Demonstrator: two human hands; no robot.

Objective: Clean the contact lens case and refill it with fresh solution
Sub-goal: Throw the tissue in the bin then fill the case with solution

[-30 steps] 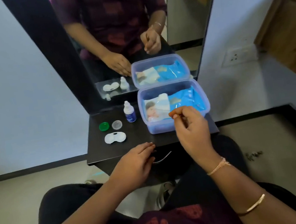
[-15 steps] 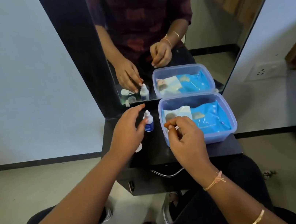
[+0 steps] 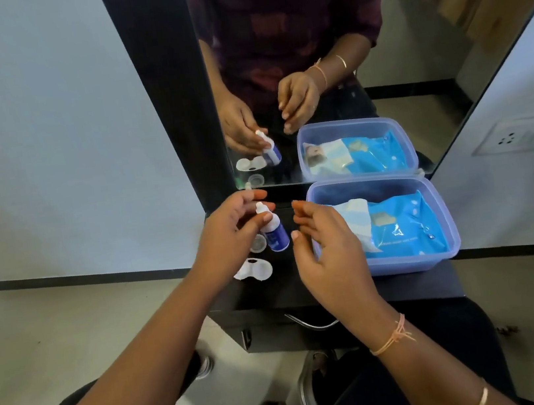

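My left hand (image 3: 229, 235) pinches the small blue solution bottle (image 3: 275, 234) near its white cap, holding it tilted just above the black shelf (image 3: 419, 283). My right hand (image 3: 329, 255) hovers to the bottle's right with fingers loosely spread and holds nothing. The white contact lens case (image 3: 255, 269) lies open on the shelf below my left hand, partly hidden by it. A clear round cap (image 3: 257, 242) lies beside the bottle's base. The green cap is hidden.
A translucent blue plastic box (image 3: 440, 211) holding a blue wipes packet (image 3: 401, 227) fills the shelf's right side. A mirror (image 3: 301, 23) stands right behind the shelf. A drawer handle (image 3: 311, 323) sits under the shelf's front edge.
My left hand rose from the shelf's front edge, reached the solution bottle and took hold of it. My right hand moved left off the box and opened its fingers.
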